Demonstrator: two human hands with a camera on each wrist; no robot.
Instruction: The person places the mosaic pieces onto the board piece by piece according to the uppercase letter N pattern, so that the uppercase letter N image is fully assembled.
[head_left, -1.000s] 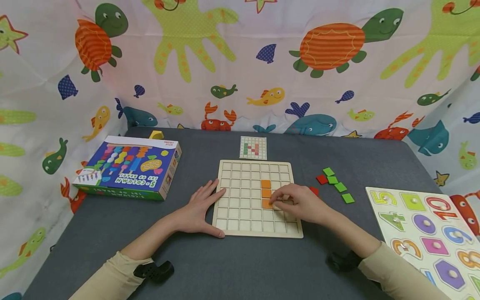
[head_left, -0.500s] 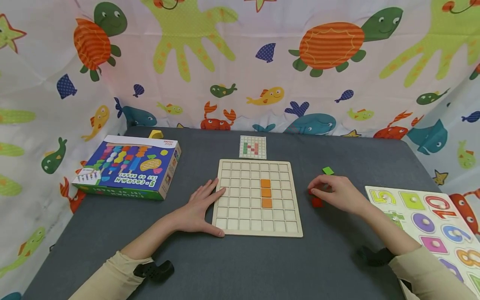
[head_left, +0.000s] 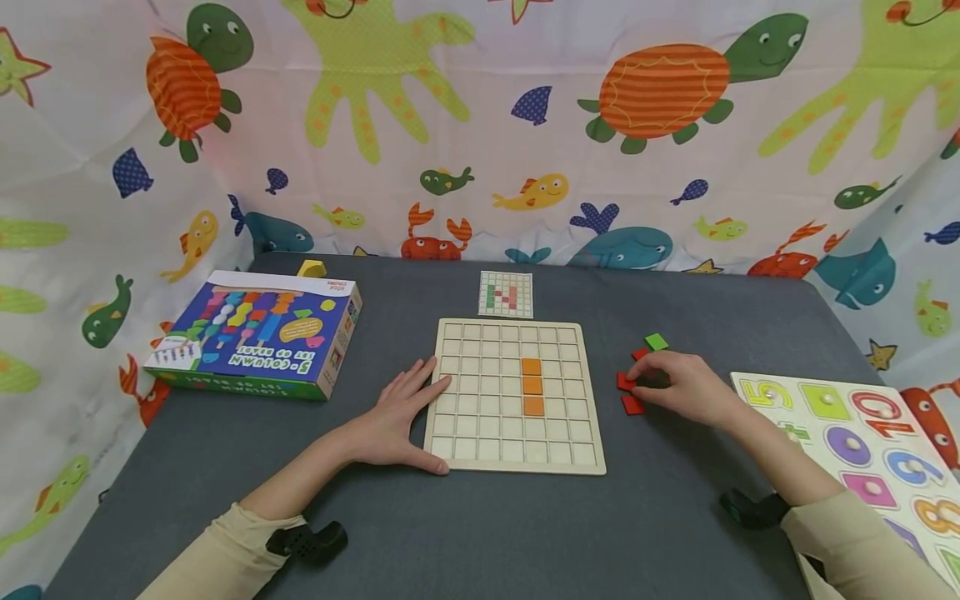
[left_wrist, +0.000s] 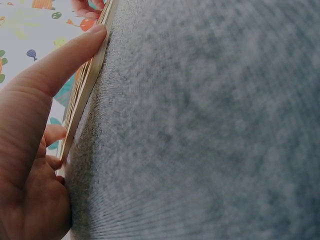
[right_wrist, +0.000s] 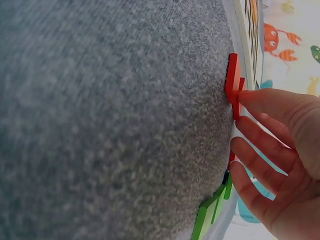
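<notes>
A pale wooden grid board [head_left: 480, 429] lies flat, with three orange square tiles [head_left: 532, 385] in one column. My left hand [head_left: 393, 425] rests at its left side, fingers spread along the edge; in the left wrist view the thumb [left_wrist: 75, 57] touches the board's rim [left_wrist: 85, 87]. To the right of the board, my right hand [head_left: 678, 387] pinches a red tile [head_left: 623, 381] on the table between thumb and finger. A second red tile [head_left: 632, 405] lies just nearer, another [head_left: 640, 353] farther off. Beside that is a green tile [head_left: 656, 342]; more green tiles [right_wrist: 207, 215] show in the right wrist view.
Behind the board lies a small pattern card [head_left: 506, 295] with coloured squares. A blue bead-game box [head_left: 258, 329] sits at the left, with a yellow piece [head_left: 312, 269] behind it. A number-and-shape puzzle board [head_left: 832, 417] lies at the right, partly under the right forearm.
My right hand has left the lowest orange tile on the board and moved right to the loose red tiles, then shifted slightly there. My left hand has stayed still.
</notes>
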